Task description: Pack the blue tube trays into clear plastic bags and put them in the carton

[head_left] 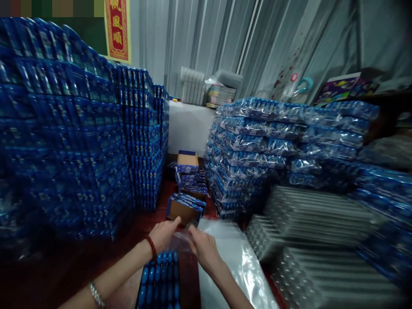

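Observation:
My left hand (163, 235), with a red bead bracelet on its wrist, is closed on one side of a clear plastic bag (182, 241). Facing it, my right hand (204, 246) pinches the bag's other side, so the thin film stretches between the two. Just below lies a dark tray of shiny blue oval pieces (157, 281) set in rows. To the right of the tray, a stack of clear plastic sheets or bags (236, 262) lies flat, close under my right forearm. Motion blurs the fingertips slightly.
Tall stacks of blue packs (80, 141) rise on the left, and film-wrapped packs (251, 141) on the right. Open cardboard boxes (183, 211) stand ahead between them. Stacked grey-white moulded trays (318, 214) fill the lower right. A corrugated metal wall (212, 38) is behind.

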Action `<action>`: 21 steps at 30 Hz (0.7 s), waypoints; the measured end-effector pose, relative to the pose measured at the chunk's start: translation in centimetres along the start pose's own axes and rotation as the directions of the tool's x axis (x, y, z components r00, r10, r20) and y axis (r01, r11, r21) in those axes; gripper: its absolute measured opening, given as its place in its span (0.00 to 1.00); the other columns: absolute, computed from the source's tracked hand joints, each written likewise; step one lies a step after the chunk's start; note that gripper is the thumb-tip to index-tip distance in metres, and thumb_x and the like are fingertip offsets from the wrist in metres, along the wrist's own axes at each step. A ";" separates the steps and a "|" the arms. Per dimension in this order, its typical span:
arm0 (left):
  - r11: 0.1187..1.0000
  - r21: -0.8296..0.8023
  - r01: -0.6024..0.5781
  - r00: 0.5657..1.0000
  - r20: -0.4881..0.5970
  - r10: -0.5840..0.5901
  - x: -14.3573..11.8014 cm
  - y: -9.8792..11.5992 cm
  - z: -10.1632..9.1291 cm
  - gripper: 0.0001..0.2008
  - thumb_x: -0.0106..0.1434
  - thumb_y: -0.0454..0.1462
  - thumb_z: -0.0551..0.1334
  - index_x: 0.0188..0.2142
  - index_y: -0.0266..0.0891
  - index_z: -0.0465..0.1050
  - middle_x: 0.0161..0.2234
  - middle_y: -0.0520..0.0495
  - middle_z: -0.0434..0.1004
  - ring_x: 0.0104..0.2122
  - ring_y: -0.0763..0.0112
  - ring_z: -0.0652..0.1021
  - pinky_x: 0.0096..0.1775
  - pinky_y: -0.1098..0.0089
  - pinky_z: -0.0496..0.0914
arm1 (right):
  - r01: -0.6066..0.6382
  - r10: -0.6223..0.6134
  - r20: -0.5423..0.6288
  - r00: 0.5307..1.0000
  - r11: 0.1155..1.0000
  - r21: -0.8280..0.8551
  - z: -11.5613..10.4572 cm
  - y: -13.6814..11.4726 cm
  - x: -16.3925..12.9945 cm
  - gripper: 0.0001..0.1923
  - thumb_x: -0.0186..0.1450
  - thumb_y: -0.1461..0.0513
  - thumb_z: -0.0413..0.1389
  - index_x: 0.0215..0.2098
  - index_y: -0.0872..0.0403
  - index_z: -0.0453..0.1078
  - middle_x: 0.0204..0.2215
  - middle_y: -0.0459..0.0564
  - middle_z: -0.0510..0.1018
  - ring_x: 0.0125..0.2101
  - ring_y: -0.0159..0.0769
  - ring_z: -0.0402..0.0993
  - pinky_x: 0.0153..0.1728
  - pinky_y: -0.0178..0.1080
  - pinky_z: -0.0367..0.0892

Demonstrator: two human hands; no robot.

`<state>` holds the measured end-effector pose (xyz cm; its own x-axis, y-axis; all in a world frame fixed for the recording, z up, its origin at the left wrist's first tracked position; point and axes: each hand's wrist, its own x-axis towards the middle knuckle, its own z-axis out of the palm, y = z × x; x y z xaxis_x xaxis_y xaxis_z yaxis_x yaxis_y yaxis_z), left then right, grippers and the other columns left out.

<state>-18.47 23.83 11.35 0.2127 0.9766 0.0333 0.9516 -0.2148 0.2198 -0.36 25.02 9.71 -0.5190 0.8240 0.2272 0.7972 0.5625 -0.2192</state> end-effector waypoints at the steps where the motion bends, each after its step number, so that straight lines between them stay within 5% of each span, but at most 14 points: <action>1: 0.998 0.059 -0.001 1.000 0.003 0.001 -0.3 -0.7 -0.5 0.16 0.58 0.30 0.56 0.46 0.41 0.65 0.38 0.43 0.78 0.40 0.59 0.79 0.37 0.68 0.69 | -0.010 0.010 -0.004 1.000 0.999 -0.033 0.0 0.1 0.5 0.09 0.64 0.67 0.49 0.41 0.49 0.64 0.35 0.44 0.77 0.34 0.34 0.74 0.26 0.34 0.50; 5: 0.967 0.219 0.128 0.991 -0.054 -0.119 -1.7 -2.9 -3.7 0.13 0.60 0.25 0.50 0.37 0.37 0.70 0.38 0.40 0.77 0.37 0.60 0.79 0.36 0.65 0.70 | -0.059 0.046 -0.086 0.995 0.986 -0.155 -1.2 -0.2 2.8 0.14 0.62 0.72 0.46 0.39 0.50 0.66 0.35 0.47 0.76 0.33 0.35 0.74 0.26 0.35 0.51; 7: 0.958 0.224 0.179 0.961 -0.247 -0.122 -2.9 -3.4 -5.4 0.13 0.62 0.26 0.48 0.34 0.37 0.70 0.35 0.42 0.76 0.36 0.61 0.78 0.36 0.65 0.70 | -0.054 0.023 -0.227 0.974 0.990 -0.133 -2.1 -0.9 3.7 0.13 0.63 0.70 0.46 0.39 0.51 0.67 0.36 0.49 0.75 0.34 0.36 0.73 0.27 0.35 0.55; 8: 0.961 0.199 0.191 0.910 -0.404 -0.097 -3.7 -3.7 -6.0 0.12 0.63 0.29 0.49 0.33 0.38 0.70 0.35 0.43 0.75 0.36 0.61 0.78 0.37 0.65 0.70 | -0.044 0.014 -0.320 0.947 0.995 -0.085 -2.4 -1.3 3.9 0.11 0.64 0.67 0.45 0.40 0.51 0.67 0.36 0.49 0.75 0.35 0.37 0.73 0.29 0.35 0.57; 10: 0.979 0.083 0.189 0.686 -0.725 -0.070 -5.4 -4.1 -5.8 0.10 0.66 0.34 0.50 0.31 0.38 0.68 0.36 0.43 0.74 0.38 0.63 0.76 0.42 0.65 0.69 | -0.009 0.039 -0.485 0.874 0.998 0.063 -1.9 -2.1 4.0 0.11 0.67 0.61 0.44 0.41 0.51 0.67 0.37 0.51 0.75 0.36 0.37 0.74 0.33 0.35 0.61; 12: 0.986 -0.106 0.130 0.488 -0.858 -0.157 -6.9 -4.8 -3.4 0.09 0.65 0.38 0.51 0.31 0.39 0.66 0.38 0.44 0.72 0.38 0.67 0.75 0.42 0.68 0.69 | -0.008 0.132 -0.529 0.838 0.973 0.229 0.4 -2.4 3.6 0.14 0.68 0.57 0.42 0.44 0.51 0.67 0.39 0.52 0.76 0.36 0.37 0.75 0.34 0.36 0.63; 13: 0.971 -0.217 0.099 0.466 -0.852 -0.238 -7.5 -5.4 -1.5 0.08 0.65 0.38 0.52 0.31 0.39 0.65 0.38 0.45 0.72 0.36 0.69 0.75 0.40 0.70 0.70 | -0.042 0.197 -0.490 0.849 0.950 0.309 2.1 -2.3 3.3 0.15 0.68 0.56 0.41 0.45 0.51 0.66 0.37 0.52 0.77 0.35 0.37 0.75 0.33 0.36 0.64; 16: 0.841 -0.525 0.127 0.591 -0.641 -0.490 -8.0 -7.7 5.5 0.06 0.59 0.37 0.53 0.27 0.40 0.63 0.27 0.50 0.70 0.27 0.70 0.74 0.32 0.72 0.70 | -0.252 0.393 -0.215 0.894 0.838 0.484 8.5 -1.3 2.0 0.17 0.65 0.51 0.44 0.44 0.51 0.65 0.28 0.49 0.78 0.29 0.40 0.76 0.28 0.37 0.65; 17: 0.784 -0.594 0.178 0.603 -0.564 -0.564 -7.8 -8.4 7.7 0.05 0.56 0.37 0.54 0.26 0.40 0.63 0.25 0.50 0.70 0.27 0.68 0.75 0.31 0.71 0.71 | -0.312 0.433 -0.126 0.893 0.795 0.520 10.5 -0.8 1.6 0.18 0.64 0.50 0.45 0.44 0.51 0.66 0.26 0.49 0.78 0.28 0.41 0.76 0.28 0.37 0.66; 21: 0.622 -0.721 0.305 0.691 -0.282 -0.666 -6.6 -9.6 13.4 0.11 0.54 0.37 0.54 0.33 0.36 0.71 0.34 0.42 0.78 0.36 0.62 0.79 0.41 0.65 0.72 | -0.353 0.471 0.006 0.882 0.653 0.670 15.3 0.7 0.4 0.27 0.58 0.42 0.46 0.38 0.54 0.71 0.30 0.54 0.80 0.33 0.45 0.77 0.35 0.41 0.69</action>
<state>-26.07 19.28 -4.04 -0.5488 0.8221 0.1515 0.4966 0.1749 0.8502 -4.72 26.81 -4.88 -0.0844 0.9922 0.0913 0.4976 0.1213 -0.8589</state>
